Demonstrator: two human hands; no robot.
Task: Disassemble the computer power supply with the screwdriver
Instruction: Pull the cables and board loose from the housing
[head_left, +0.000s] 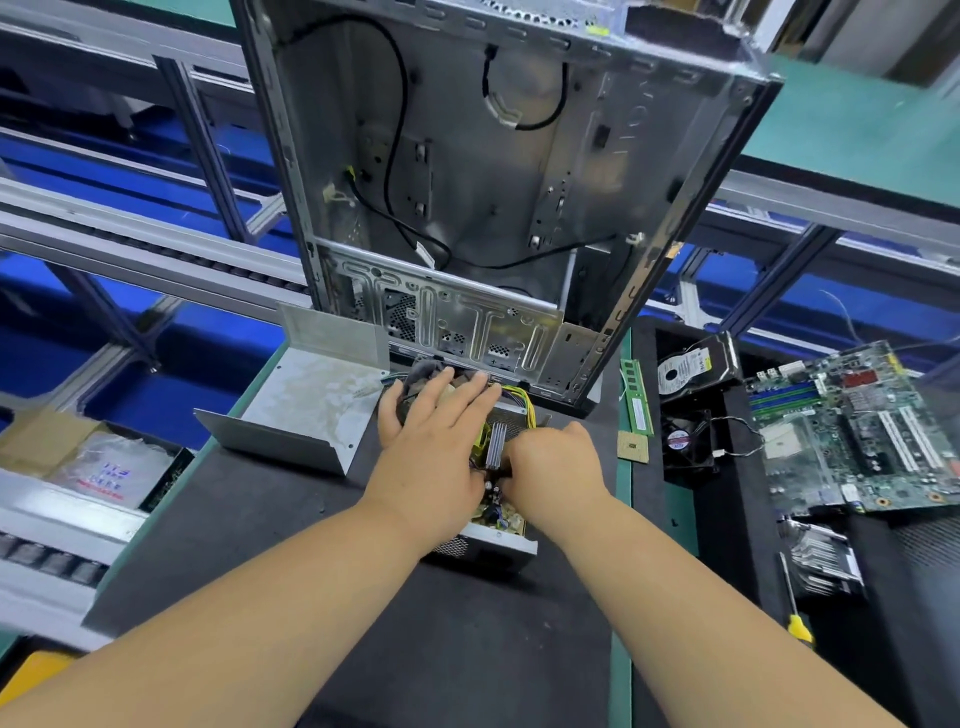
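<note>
Both hands are down on the opened power supply, which sits on the dark mat of the bench right under them. The left hand lies flat, fingers straight and spread, pressing over the wire bundle and the far end of the unit. The right hand is just beside it, almost touching, fingers curled down into the casing next to the finned heatsink; what they hold, I cannot tell. Inside the open metal shell you can see the circuit board with its small components, yellow wires trailing out past the left fingertips.

Left of the left hand, the removed metal cover rests open side up. Beyond both hands the stripped computer case stands upright, with loose black cables inside. To the right of the right hand lie a RAM stick and a CPU chip; farther right, a black tray holds a hard drive and a cooling fan, with a motherboard beyond. The yellow-handled screwdriver lies well apart, near the right forearm.
</note>
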